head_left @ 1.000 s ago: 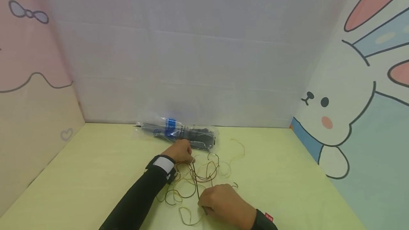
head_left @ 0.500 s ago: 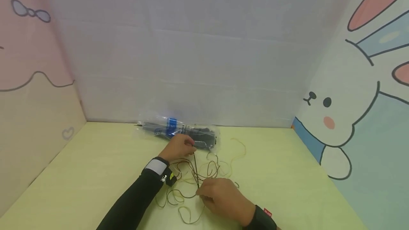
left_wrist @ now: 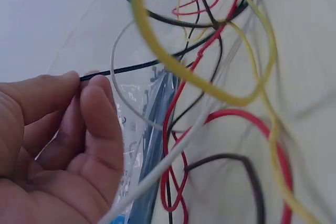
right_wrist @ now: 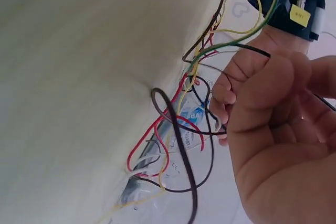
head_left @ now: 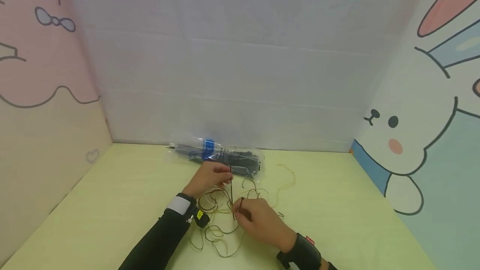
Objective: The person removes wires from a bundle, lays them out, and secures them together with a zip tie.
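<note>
Several thin wires in red, yellow, black, white and green lie tangled on the table. In the head view my left hand (head_left: pixel 210 176) is at the far side of the tangle, and my right hand (head_left: pixel 258 222) is nearer, to the right. A black wire (left_wrist: pixel 131 67) is pinched between the left thumb and finger. From there a dark stretch of wire (head_left: pixel 231 191) runs down to the right hand, whose thumb and fingers pinch it. A yellow wire (left_wrist: pixel 184 74) and a red wire (left_wrist: pixel 173 111) cross close to the left wrist camera. A green wire (right_wrist: pixel 231 43) passes beside the right fingers.
Behind the left hand lies a clear plastic bag (head_left: pixel 243 166) with dark thin strips inside and a blue label. A pale yellow strand (head_left: pixel 290 174) trails off to the right. White and cartoon-printed walls (head_left: pixel 225 70) enclose the pale yellow table (head_left: pixel 337 211).
My right hand has moved away from me, up toward the left hand, and the dark stretch between them has shortened. The left hand has turned, showing its fingertips. The head view has shifted slightly left.
</note>
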### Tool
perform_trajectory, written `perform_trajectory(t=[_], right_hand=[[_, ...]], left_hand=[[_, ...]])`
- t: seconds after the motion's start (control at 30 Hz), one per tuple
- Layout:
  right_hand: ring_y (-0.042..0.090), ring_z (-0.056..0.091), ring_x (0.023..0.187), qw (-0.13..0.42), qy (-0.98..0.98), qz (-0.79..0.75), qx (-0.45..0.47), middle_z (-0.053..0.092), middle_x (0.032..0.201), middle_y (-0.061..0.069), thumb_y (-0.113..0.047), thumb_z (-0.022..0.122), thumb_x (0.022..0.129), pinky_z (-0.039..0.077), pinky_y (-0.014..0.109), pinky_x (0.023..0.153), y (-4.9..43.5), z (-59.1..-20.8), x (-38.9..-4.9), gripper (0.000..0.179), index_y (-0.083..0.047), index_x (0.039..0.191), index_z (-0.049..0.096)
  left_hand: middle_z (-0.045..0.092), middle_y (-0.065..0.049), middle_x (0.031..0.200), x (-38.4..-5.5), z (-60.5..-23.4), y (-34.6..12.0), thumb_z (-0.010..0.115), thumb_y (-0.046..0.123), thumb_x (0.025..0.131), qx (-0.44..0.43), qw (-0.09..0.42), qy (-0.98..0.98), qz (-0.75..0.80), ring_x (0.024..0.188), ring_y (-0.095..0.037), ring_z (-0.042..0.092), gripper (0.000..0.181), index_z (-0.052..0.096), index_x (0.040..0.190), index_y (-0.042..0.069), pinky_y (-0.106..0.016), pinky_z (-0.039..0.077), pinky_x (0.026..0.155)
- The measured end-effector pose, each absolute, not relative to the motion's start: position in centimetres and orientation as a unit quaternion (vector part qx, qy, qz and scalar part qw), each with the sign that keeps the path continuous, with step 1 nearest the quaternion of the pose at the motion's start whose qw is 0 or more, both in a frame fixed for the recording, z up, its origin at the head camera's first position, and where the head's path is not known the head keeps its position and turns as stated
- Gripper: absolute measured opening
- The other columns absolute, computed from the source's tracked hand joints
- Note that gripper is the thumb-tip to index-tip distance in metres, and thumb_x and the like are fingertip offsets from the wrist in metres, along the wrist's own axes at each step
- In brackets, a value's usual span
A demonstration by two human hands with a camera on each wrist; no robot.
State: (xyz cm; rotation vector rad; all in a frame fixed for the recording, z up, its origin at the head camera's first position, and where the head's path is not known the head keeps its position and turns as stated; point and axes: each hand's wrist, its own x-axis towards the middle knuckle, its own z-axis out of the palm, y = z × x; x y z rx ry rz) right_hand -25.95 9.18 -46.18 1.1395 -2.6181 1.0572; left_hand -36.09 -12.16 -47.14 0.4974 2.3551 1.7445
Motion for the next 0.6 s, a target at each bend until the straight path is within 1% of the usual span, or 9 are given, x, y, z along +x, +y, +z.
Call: perform_trajectory(t=[0.03, 0.1, 0.2, 0.27, 0.3, 0.4, 0.47, 0.53, 0.6], right_hand=[[-0.006, 0.049, 0.065, 0.045, -0.862, 0.352, 0.361, 0.069, 0.083, -0.008, -0.011, 0.062, 0.093, 0.043, 0.013, 0.062, 9.2, -46.2, -26.1, 0.01, -0.012, 0.097, 0.071], [-0.005, 0.049, 0.066, 0.045, -0.863, 0.364, 0.347, 0.069, 0.083, -0.007, -0.013, 0.063, 0.094, 0.044, 0.015, 0.063, 9.3, -46.3, -26.3, 0.01, -0.012, 0.094, 0.072], [-0.005, 0.048, 0.064, 0.051, -0.855, 0.389, 0.339, 0.068, 0.076, -0.002, -0.018, 0.059, 0.098, 0.043, 0.016, 0.06, 9.4, -46.3, -26.5, 0.022, -0.011, 0.081, 0.071], [-0.004, 0.048, 0.064, 0.055, -0.846, 0.406, 0.341, 0.065, 0.074, 0.001, -0.021, 0.054, 0.101, 0.043, 0.017, 0.06, 9.4, -46.3, -26.7, 0.031, -0.012, 0.074, 0.067], [-0.003, 0.049, 0.065, 0.054, -0.841, 0.417, 0.341, 0.065, 0.075, 0.003, -0.021, 0.053, 0.101, 0.044, 0.017, 0.061, 9.4, -46.3, -26.7, 0.033, -0.012, 0.073, 0.066], [0.003, 0.055, 0.065, 0.03, -0.826, 0.456, 0.331, 0.065, 0.077, 0.008, -0.018, 0.052, 0.102, 0.049, 0.021, 0.062, 9.5, -46.3, -26.9, 0.025, -0.01, 0.084, 0.068], [0.009, 0.062, 0.065, 0.002, -0.811, 0.494, 0.314, 0.067, 0.081, 0.014, -0.014, 0.053, 0.101, 0.054, 0.027, 0.062, 9.6, -46.3, -26.9, 0.018, -0.005, 0.096, 0.067], [0.017, 0.067, 0.064, -0.032, -0.791, 0.539, 0.288, 0.066, 0.083, 0.021, -0.013, 0.052, 0.102, 0.057, 0.033, 0.06, 9.7, -46.3, -27.0, 0.021, 0.003, 0.108, 0.064], [0.022, 0.072, 0.071, -0.065, -0.768, 0.581, 0.263, 0.066, 0.093, 0.029, -0.015, 0.048, 0.104, 0.059, 0.038, 0.064, 9.8, -46.3, -27.1, 0.03, 0.01, 0.114, 0.059]], left_hand=[[0.072, -0.015, 0.102, -36.0, -47.2, -12.1, 0.066, 0.021, 0.094, 0.169, 0.087, 0.787, 0.587, 0.093, -0.033, 0.069, 0.033, 0.067, 0.118, -0.001, -0.032, 0.058, 0.069], [0.071, -0.015, 0.106, -35.8, -47.3, -11.8, 0.064, 0.024, 0.095, 0.174, 0.088, 0.79, 0.582, 0.093, -0.029, 0.07, 0.032, 0.068, 0.117, 0.002, -0.03, 0.056, 0.068], [0.07, -0.015, 0.11, -35.5, -47.4, -11.4, 0.058, 0.029, 0.099, 0.184, 0.076, 0.792, 0.577, 0.09, -0.021, 0.072, 0.031, 0.065, 0.119, 0.007, -0.029, 0.055, 0.064], [0.07, -0.016, 0.109, -35.2, -47.4, -11.3, 0.056, 0.029, 0.1, 0.193, 0.063, 0.788, 0.581, 0.087, -0.02, 0.072, 0.031, 0.064, 0.119, 0.007, -0.03, 0.056, 0.064], [0.069, -0.018, 0.108, -35.1, -47.4, -11.2, 0.056, 0.028, 0.1, 0.197, 0.058, 0.784, 0.585, 0.086, -0.022, 0.072, 0.03, 0.064, 0.118, 0.006, -0.03, 0.056, 0.064], [0.07, -0.022, 0.104, -34.7, -47.4, -11.1, 0.06, 0.024, 0.098, 0.222, 0.044, 0.776, 0.589, 0.086, -0.027, 0.072, 0.028, 0.068, 0.115, 0.003, -0.032, 0.058, 0.068], [0.071, -0.022, 0.103, -34.5, -47.4, -11.1, 0.062, 0.023, 0.097, 0.25, 0.031, 0.78, 0.574, 0.085, -0.026, 0.071, 0.025, 0.071, 0.113, 0.006, -0.031, 0.058, 0.071], [0.072, -0.019, 0.102, -34.3, -47.4, -10.9, 0.063, 0.023, 0.096, 0.286, 0.009, 0.79, 0.542, 0.082, -0.02, 0.07, 0.022, 0.073, 0.113, 0.012, -0.029, 0.057, 0.07], [0.073, -0.014, 0.1, -34.2, -47.2, -10.7, 0.063, 0.021, 0.096, 0.323, -0.018, 0.798, 0.508, 0.079, -0.015, 0.068, 0.021, 0.074, 0.114, 0.017, -0.026, 0.055, 0.066]])
